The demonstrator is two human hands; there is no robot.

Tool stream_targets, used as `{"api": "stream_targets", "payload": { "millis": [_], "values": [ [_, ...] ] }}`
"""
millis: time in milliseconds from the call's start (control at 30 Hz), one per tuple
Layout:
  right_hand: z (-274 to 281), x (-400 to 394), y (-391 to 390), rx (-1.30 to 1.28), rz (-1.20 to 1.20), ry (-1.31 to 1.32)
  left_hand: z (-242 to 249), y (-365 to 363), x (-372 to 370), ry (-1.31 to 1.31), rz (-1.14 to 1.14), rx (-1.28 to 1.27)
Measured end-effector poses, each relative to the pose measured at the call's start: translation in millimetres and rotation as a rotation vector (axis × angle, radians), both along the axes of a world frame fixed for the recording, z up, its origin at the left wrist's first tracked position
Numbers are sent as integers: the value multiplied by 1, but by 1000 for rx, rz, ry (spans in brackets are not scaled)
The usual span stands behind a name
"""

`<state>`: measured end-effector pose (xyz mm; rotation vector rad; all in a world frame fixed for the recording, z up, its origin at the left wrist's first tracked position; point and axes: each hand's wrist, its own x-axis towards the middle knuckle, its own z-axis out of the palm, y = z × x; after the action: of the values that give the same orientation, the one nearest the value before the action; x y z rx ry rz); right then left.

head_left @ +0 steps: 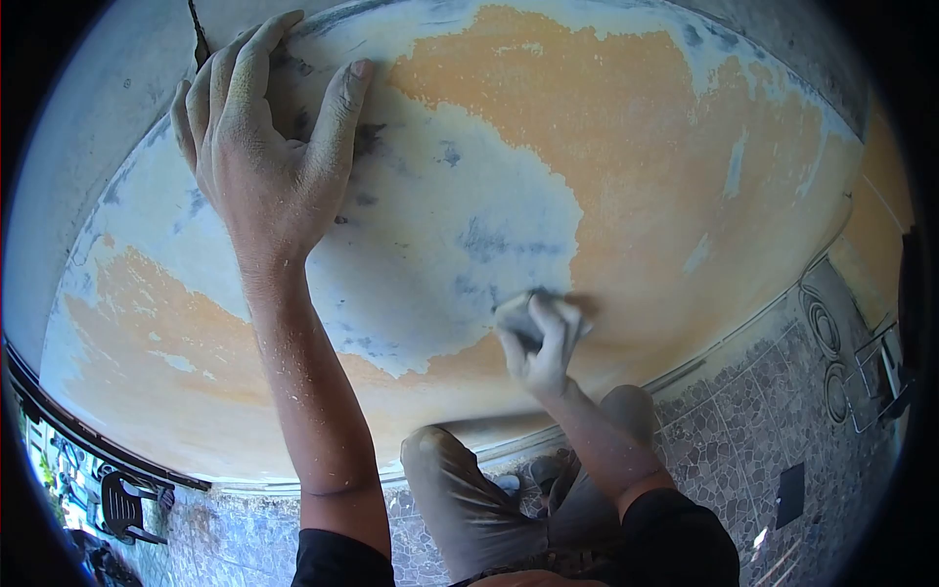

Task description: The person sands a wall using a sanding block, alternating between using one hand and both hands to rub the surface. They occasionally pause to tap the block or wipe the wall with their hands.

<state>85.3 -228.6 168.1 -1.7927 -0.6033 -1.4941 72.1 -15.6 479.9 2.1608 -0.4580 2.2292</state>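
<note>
My left hand is pressed flat against the wall, fingers spread, high up at the left. Lower down, my right hand holds a small grey sanding pad against the wall at the edge of a bare whitish patch. The wall carries orange paint with large worn pale grey-white areas. Both forearms are dusted with pale powder.
Below the wall lies a stone-patterned tiled floor. My bent knees in grey trousers are close to the wall's base. A dark plastic chair stands at lower left, and a dark square lies on the floor at right.
</note>
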Motion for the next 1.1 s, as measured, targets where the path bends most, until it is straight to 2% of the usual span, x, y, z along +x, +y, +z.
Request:
{"api": "stream_targets", "payload": {
  "millis": [33,67,100,133,167,233,367,467,500,567,633,733,800,933,1033,1100],
  "values": [
    [64,-4,-10,77,-49,-8,-1,0,-1,9,-1,-1],
    [95,15,-12,354,53,-41,-1,-2,-1,6,-14,-18],
    [131,15,-23,386,32,4,-1,-3,0,4,-28,-35],
    [159,20,-19,595,309,-26,-1,-3,1,7,-30,-37],
    [158,21,-15,594,307,-24,-1,-3,3,-10,-28,-44],
    [143,19,-7,254,-258,-134,-2,-3,3,-21,-25,-52],
    [-14,6,16,-81,-178,-165,0,-2,0,15,-48,-54],
    [-22,-2,-6,-147,-101,-138,-2,-1,-1,30,-36,-33],
    [-3,-1,-12,-185,-83,-107,0,0,0,33,-41,-35],
    [61,16,-18,158,-150,-104,0,4,-1,30,-12,-12],
    [127,31,-25,490,87,-110,-1,2,0,24,15,8],
    [153,35,-20,528,92,-127,-2,-1,0,46,-47,-71],
    [106,15,3,252,-229,-113,-1,-2,-1,27,-32,-32],
    [-86,-3,19,-43,-78,-51,-2,-2,-4,27,-23,-22],
    [-36,-12,4,49,-126,10,2,-3,-4,33,-51,-22],
    [42,10,-9,420,18,-31,0,-1,-2,24,-19,-8]
  ]
}}
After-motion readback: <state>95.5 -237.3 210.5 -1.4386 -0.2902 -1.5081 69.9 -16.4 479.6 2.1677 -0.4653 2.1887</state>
